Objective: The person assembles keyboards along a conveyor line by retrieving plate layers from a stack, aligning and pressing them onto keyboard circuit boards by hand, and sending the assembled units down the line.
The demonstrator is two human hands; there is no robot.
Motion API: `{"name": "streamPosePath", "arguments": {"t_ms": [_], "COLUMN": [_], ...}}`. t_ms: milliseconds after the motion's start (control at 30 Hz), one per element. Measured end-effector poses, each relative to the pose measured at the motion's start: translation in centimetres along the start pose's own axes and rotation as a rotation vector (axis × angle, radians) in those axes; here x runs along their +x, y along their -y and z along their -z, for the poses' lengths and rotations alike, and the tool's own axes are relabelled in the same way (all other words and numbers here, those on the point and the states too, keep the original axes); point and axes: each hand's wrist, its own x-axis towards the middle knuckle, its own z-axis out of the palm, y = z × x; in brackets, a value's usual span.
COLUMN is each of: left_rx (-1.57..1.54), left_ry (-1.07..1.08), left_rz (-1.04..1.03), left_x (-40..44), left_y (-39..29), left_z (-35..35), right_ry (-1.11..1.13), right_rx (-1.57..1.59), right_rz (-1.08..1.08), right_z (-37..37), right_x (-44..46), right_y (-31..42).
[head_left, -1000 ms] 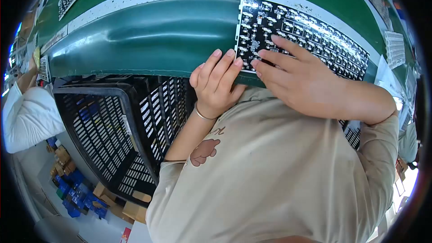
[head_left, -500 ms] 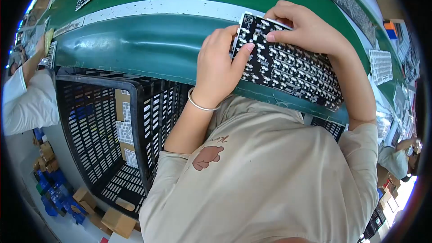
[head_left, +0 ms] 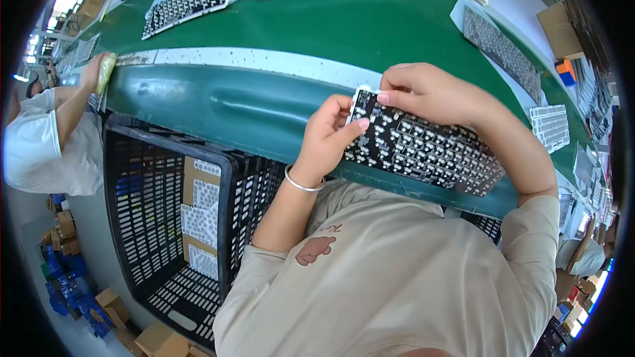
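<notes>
A black keyboard circuit board point(head_left: 430, 149) with rows of small pale parts and a white edge is held tilted over the table's front edge. My left hand point(head_left: 322, 137) grips its left end, thumb on the black face and fingers behind. At the top left corner, my right hand point(head_left: 430, 94) pinches the upper edge with the thumb in front; its other fingers are partly hidden behind the board.
On the green table point(head_left: 317, 26) lie another keyboard board point(head_left: 192, 3), a long grey board point(head_left: 503, 49) and a white key plate point(head_left: 550, 127). A black crate point(head_left: 228, 205) holding white-patterned pieces stands below left. A co-worker's arm point(head_left: 73, 109) reaches in at left.
The view has tilted upward, so more of the table shows. My right thumb has slid from the board's face to near its top left corner. My left hand keeps its grip.
</notes>
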Motion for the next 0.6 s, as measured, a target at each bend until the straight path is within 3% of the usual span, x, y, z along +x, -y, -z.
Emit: {"name": "streamPosePath", "arguments": {"t_ms": [67,100,167,200,267,367,467,567,600], "left_rx": [-0.029,-0.068,-0.145,-0.15,-0.186,-0.169,-0.114,-0.144,-0.14], "left_ry": [0.051,0.045,0.031,0.028,0.021,-0.005,-0.05,-0.111,-0.129], "left_rz": [-0.056,-0.038,-0.002,-0.006,-0.003,-0.043,-0.071,-0.08,-0.093], "left_x": [0.0,-0.2,-0.3,-0.3,-0.2,-0.1,-0.7,-1.4,-1.5], "left_y": [0.0,-0.3,-0.9,-0.9,-1.5,-2.4,-3.7,-4.6,-5.1], "left_z": [0.1,0.1,0.0,0.2,0.8,1.9,2.6,3.5,3.8], "right_ry": [0.038,-0.059,-0.456,-0.493,-0.557,-0.496,-0.506,-0.095,-0.137], "right_rx": [-0.02,-0.141,-0.509,-0.644,-0.718,-0.692,-0.834,-1.045,-1.064], "right_rz": [0.063,0.088,0.08,0.024,0.138,-0.064,-0.045,-0.286,-0.146], "right_z": [3.3,5.1,7.9,9.8,12.5,13.5,13.7,15.6,15.1], "right_x": [1.9,3.5,7.3,9.1,13.6,16.7,19.7,21.2,20.6], "right_y": [-1.3,-2.4,-6.0,-7.0,-12.3,-11.0,-12.2,-10.9,-11.0]}}
